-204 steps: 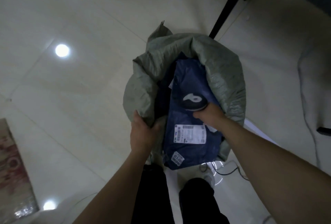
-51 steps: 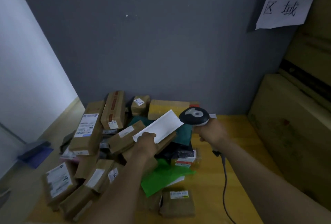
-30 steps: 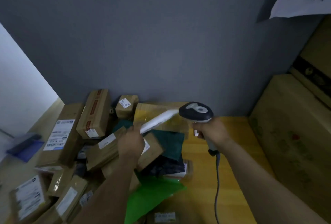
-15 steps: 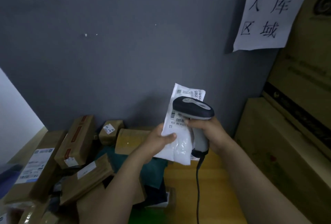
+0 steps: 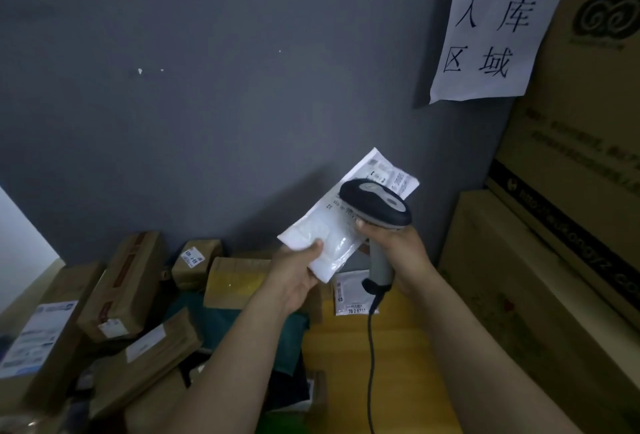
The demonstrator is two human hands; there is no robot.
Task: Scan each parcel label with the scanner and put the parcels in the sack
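At frame centre a white parcel (image 5: 332,225) is gripped by the left hand (image 5: 294,277) under the scanner (image 5: 375,206) grasped by the right hand (image 5: 398,253), while many parcels (image 5: 124,284) lower left are left unsacked.

Both forearms reach forward, left hand (image 5: 294,272) pinching the parcel (image 5: 329,229), right hand (image 5: 398,253) gripping the scanner (image 5: 375,203)

Just right of centre: parcel (image 5: 330,237) pinched at its lower end by the left hand (image 5: 294,277), scanner (image 5: 375,205) head in front of its upper half, gripped by the right hand (image 5: 398,250) beside it. Cable (image 5: 371,347) dangling to the bottom edge. Lower left: heap of boxes (image 5: 128,281) against the wall (image 5: 207,104). Small packet (image 5: 348,293) flat on the table (image 5: 346,364) below the parcel. Right edge: stacked cartons (image 5: 571,225), sign (image 5: 498,24) top right.
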